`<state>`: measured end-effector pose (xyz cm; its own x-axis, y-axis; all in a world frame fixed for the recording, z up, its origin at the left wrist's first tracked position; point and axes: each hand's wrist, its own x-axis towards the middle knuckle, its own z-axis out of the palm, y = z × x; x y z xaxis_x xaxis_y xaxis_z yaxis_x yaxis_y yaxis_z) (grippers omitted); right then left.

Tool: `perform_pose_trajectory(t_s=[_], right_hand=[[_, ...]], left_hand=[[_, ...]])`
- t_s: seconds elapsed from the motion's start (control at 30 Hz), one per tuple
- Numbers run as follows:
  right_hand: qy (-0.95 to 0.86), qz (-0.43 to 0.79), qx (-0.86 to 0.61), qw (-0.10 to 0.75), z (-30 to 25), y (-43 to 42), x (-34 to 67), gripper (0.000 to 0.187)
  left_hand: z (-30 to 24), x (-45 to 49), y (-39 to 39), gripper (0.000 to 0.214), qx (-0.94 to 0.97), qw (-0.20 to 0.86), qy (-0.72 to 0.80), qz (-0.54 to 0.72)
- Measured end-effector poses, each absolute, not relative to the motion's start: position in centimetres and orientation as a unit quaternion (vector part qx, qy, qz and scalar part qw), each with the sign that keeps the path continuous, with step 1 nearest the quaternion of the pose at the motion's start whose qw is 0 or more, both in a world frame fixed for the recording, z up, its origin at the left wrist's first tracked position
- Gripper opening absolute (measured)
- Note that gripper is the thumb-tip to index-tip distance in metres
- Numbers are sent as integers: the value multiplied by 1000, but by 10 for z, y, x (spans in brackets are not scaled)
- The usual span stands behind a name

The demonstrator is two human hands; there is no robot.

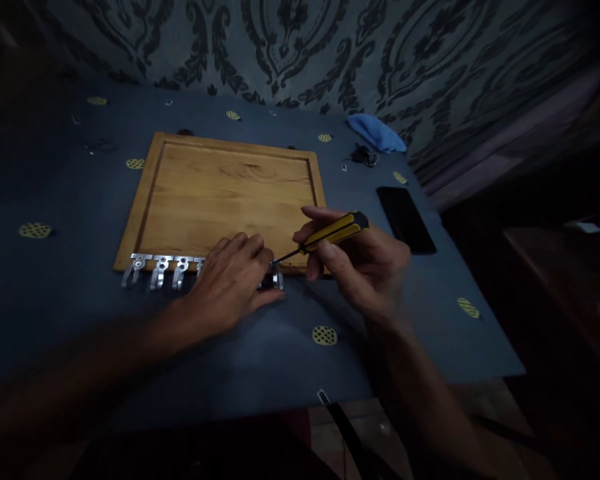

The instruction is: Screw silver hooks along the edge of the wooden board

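Note:
A framed wooden board (230, 193) lies on the blue table, and a metal hook rail (163, 261) runs along its near edge. My left hand (233, 277) is closed over the right part of the rail, fingers on top and thumb at the front, hiding some hooks. My right hand (367, 267) grips a screwdriver (333, 232) by its yellow and black handle. The screwdriver's shaft slants down to the left, and its tip meets the rail near its right end, beside my left fingertips. Whether a screw sits under the tip is too small to tell.
Right of the board lies a black phone (406, 220). Farther back are a blue cloth (377, 133) and a small dark object (364, 155). A patterned wall (290, 53) closes off the back. The table's (410, 347) right and near edges drop away.

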<state>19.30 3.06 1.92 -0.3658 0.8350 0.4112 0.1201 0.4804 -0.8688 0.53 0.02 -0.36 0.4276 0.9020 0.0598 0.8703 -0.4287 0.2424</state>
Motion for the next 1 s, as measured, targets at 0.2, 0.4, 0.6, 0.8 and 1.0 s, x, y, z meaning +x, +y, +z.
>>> perform_pose_trajectory(t_s=[0.2,0.4,0.6,0.8,1.0], right_hand=[[-691,368,-354,512,13,33,187,23],[-674,351,-377,530,11,34,187,24],[-678,375,-362,518,10,33,186,23],[-684,388,-365,499,9,33,185,23],[-693,371,-371,495,10,32,185,16]], left_hand=[[-1,5,2,41,842,95,524,86],[-3,5,1,42,844,82,522,90],[-2,5,1,41,844,90,522,90],[0,5,2,44,842,95,525,80],[1,5,2,42,843,101,523,76]])
